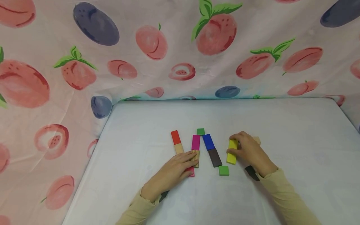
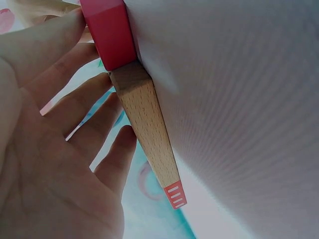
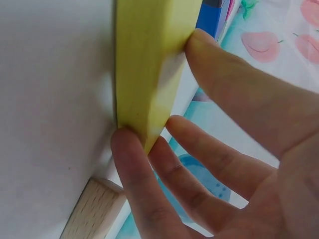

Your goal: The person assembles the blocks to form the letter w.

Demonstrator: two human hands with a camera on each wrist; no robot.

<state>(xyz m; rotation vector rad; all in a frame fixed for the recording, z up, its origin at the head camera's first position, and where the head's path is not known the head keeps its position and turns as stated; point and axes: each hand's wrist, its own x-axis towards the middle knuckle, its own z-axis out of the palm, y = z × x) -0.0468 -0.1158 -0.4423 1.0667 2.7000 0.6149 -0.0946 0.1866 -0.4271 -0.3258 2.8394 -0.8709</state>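
My left hand (image 1: pixel 170 172) rests its nearly straight fingers on a plain wooden block (image 1: pixel 196 162) and a pink block (image 1: pixel 192 171). In the left wrist view the fingertips touch the side of a wooden block (image 2: pixel 147 124), with the thumb against a red-pink block (image 2: pixel 112 35). My right hand (image 1: pixel 250 150) pinches a yellow block (image 1: pixel 232 152) between thumb and fingers. The right wrist view shows that yellow block (image 3: pixel 142 64) close up. Between the hands lie a magenta block (image 1: pixel 195 142), a blue block (image 1: pixel 209 142) and a dark brown block (image 1: pixel 215 157), end to end in slanting lines.
Small green blocks sit at the top (image 1: pixel 200 131) and bottom (image 1: pixel 223 170) of the slanting rows. Farther left, a red block (image 1: pixel 175 137) meets a wooden block (image 1: pixel 178 148). Another wooden block (image 1: pixel 257 140) lies beyond the right hand. A fruit-print cloth (image 1: pixel 152 72) borders the white table (image 1: pixel 135 131).
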